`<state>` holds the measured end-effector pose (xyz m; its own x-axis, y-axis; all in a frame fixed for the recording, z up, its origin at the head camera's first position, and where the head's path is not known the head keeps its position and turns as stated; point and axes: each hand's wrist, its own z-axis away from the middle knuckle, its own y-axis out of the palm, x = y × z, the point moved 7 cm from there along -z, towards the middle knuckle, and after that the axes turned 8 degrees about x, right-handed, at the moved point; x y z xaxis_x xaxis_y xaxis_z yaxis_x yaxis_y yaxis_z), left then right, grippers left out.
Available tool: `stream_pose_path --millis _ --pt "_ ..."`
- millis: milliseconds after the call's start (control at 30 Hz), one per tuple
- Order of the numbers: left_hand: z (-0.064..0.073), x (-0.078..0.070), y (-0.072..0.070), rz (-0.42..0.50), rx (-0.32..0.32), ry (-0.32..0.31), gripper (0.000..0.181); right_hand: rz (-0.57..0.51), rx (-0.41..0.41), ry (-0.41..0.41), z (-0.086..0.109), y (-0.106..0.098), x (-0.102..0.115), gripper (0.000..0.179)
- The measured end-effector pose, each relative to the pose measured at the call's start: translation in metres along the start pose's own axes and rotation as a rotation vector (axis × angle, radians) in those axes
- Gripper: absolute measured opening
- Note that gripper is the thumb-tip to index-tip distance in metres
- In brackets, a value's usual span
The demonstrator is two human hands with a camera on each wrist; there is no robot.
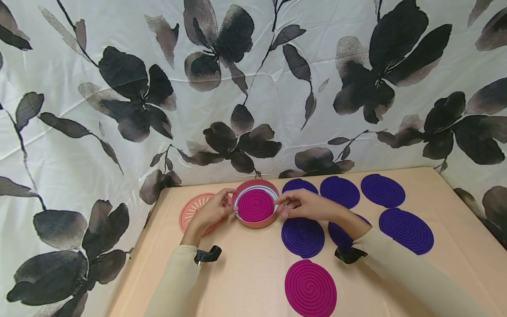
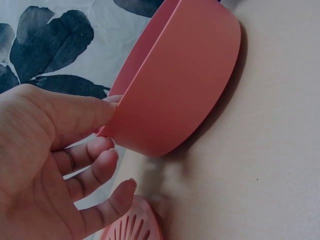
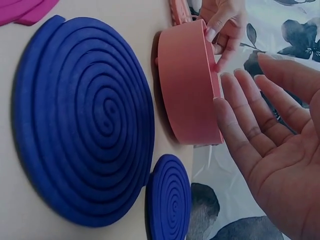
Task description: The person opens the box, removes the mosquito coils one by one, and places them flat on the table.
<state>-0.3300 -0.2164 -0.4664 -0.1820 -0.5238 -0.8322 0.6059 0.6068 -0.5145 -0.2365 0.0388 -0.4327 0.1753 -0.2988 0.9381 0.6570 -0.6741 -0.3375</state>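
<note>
A round coral holder (image 1: 257,223) stands on the table with a magenta spiral coaster (image 1: 255,205) inside its rim. A pale ring shows around that coaster. At the holder's left side, my left hand (image 1: 210,212) pinches the rim between thumb and index finger; the other fingers are loosely bent in the left wrist view. My right hand (image 1: 305,204) is at the opposite side. In the right wrist view its fingers (image 3: 240,117) extend to the rim, the thumb held apart. The coaster in the holder is hidden from both wrist views by the coral wall (image 2: 185,75).
Left of the holder lies a slotted coral disc (image 1: 189,211), partly behind my left hand. Several blue spiral coasters (image 1: 303,237) lie to the right, one partly under my right forearm. Another magenta coaster (image 1: 310,288) lies nearer me. A flowered cloth (image 1: 277,88) hangs behind the table.
</note>
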Motion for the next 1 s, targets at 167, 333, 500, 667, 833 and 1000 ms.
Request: stream_pose_path --millis 167,333,500,667,833,1000 --pt "0.0 0.0 0.001 0.007 0.005 0.003 0.057 0.007 -0.025 0.007 -0.01 -0.002 0.0 0.043" --pt "0.0 0.0 0.001 0.017 0.006 -0.011 0.057 0.009 -0.051 -0.002 -0.022 -0.005 -0.005 0.041" --pt "0.0 0.0 0.0 0.012 0.007 -0.02 0.056 0.044 -0.091 0.02 -0.033 -0.009 -0.008 0.039" --pt "0.0 0.0 -0.001 0.003 0.004 -0.016 0.057 0.011 -0.121 0.041 -0.042 -0.011 -0.008 0.039" --pt "-0.001 0.002 -0.001 0.013 0.002 -0.024 0.057 -0.035 -0.121 0.037 -0.051 -0.011 -0.007 0.041" --pt "-0.001 0.001 -0.001 0.021 0.003 -0.017 0.057 -0.047 -0.122 0.042 -0.061 -0.01 -0.008 0.044"
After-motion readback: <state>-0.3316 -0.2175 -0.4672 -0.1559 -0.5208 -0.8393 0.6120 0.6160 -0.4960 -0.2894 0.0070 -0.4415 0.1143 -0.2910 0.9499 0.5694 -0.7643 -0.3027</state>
